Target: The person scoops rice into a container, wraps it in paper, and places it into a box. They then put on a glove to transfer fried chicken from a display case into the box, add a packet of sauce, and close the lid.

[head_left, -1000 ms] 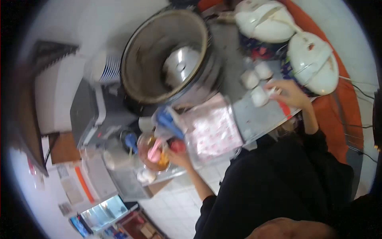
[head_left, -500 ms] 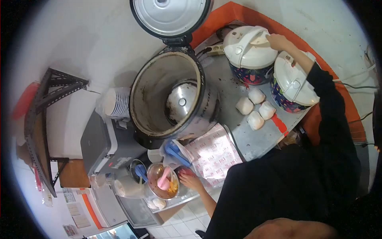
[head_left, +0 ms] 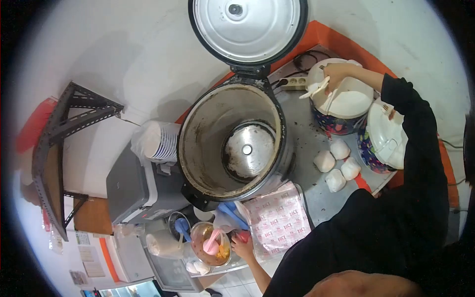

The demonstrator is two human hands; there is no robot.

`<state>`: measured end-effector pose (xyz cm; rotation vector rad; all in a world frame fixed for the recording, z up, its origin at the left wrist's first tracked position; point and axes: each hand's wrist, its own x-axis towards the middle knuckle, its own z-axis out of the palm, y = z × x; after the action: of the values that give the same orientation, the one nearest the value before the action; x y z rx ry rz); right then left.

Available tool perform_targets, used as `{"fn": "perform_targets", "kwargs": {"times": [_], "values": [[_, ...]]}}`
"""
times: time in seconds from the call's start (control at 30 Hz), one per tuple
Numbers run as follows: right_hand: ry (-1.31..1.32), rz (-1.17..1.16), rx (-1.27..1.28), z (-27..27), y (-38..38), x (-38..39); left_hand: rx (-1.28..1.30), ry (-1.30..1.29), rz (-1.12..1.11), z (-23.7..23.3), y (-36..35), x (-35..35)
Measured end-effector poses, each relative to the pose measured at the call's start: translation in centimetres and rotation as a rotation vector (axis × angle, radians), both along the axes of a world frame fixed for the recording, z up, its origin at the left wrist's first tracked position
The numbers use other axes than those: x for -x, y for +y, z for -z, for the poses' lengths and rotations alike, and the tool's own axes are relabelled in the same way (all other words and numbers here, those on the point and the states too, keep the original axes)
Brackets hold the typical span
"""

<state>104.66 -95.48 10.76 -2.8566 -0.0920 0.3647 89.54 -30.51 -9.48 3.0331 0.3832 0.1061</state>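
Note:
My right hand (head_left: pixel 337 74) is closed around a white rice paddle (head_left: pixel 316 89) over a small flower-patterned rice cooker (head_left: pixel 341 101), which stands open at the back right of the metal counter (head_left: pixel 307 143). My left hand (head_left: pixel 243 246) sits at the counter's front edge with its fingers on a small red object (head_left: pixel 242 236). Just left of that hand is a clear bowl (head_left: pixel 210 245) holding a pink spoon. Several white wrapped lumps (head_left: pixel 336 166) lie between the two hands.
A large empty rice cooker pot (head_left: pixel 208 148) fills the middle, its round lid (head_left: pixel 247 29) raised behind. A second small cooker (head_left: pixel 386 138) is closed. Printed wrapping sheets (head_left: pixel 279 220), blue scoops (head_left: pixel 230 213), stacked cups (head_left: pixel 158 141), a grey box (head_left: pixel 128 183) and a power strip (head_left: pixel 292 81) surround it.
My right hand left the white lumps, reached the small cooker's lid, and now holds a paddle over the opened cooker. My left hand stayed by the bowl and the red object.

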Motion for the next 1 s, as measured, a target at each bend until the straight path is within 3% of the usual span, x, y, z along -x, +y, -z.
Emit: {"fn": "perform_targets", "kwargs": {"times": [0.03,0.2,0.33,0.4,0.47,0.57,0.7,0.87,0.93,0.97,1.0], "values": [[0.131,0.038,-0.062,-0.8,0.3,-0.1,-0.069,-0.045,-0.042,0.1,-0.2,0.3],[0.019,-0.016,-0.134,0.8,-1.5,-0.5,-0.019,-0.251,-0.182,0.6,-0.6,1.8],[-0.006,0.082,-0.261,-3.6,-4.2,0.7,0.021,-0.357,-0.284,-1.6,-2.5,2.5],[-0.247,0.064,-0.260,-4.6,-8.6,0.7,0.025,-0.364,-0.213,-2.5,-2.9,2.9],[-0.461,0.390,-0.759,-6.9,-10.5,2.6,0.085,-0.381,-0.265,-3.2,-2.4,3.5],[-0.706,0.576,-0.777,-8.3,-14.6,4.4,0.229,-0.465,-0.297,-5.1,-3.5,3.4],[-0.860,0.770,-0.626,-9.1,-18.8,6.0,0.757,-0.522,-0.303,-7.8,-6.9,3.1],[-0.895,0.911,-0.419,-11.3,-19.7,9.1,1.989,-0.329,-0.140,-10.6,-16.2,2.4],[-1.188,0.488,0.212,-13.9,-15.5,10.0,2.287,-0.097,-0.077,-11.0,-20.3,1.8],[-0.980,0.449,0.514,-14.1,-14.7,9.8,2.384,0.028,-0.049,-11.0,-22.4,1.3],[-0.972,0.328,0.181,-11.7,-13.9,9.7,2.444,0.160,-0.022,-10.7,-24.5,0.9]]}}
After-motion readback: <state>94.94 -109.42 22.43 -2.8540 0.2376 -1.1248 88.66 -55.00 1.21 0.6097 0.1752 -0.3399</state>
